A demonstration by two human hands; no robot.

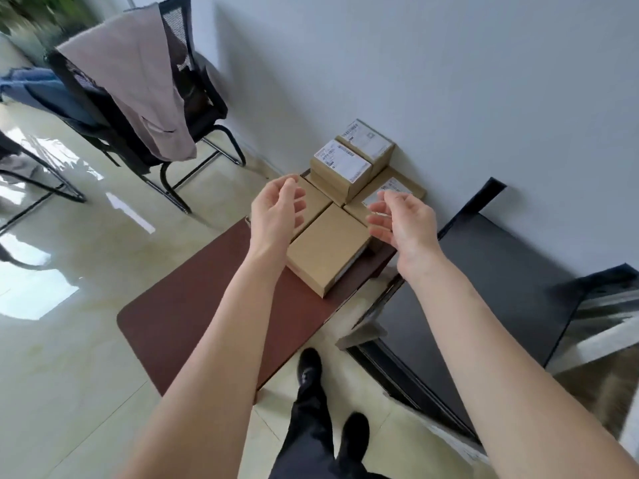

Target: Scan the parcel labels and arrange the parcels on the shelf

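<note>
Our left hand (276, 210), right hand (401, 219) released, flanking nearest cardboard parcel (328, 248); likely light, rigid; we grasp opposite sides.

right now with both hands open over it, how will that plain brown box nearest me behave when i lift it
The plain brown box is probably stiff: its cardboard edges look crisp and flat. It likely won't roll or tip, being low and wide. The left hand and right hand can grip opposite sides; its smooth faces may slip a little.
</note>
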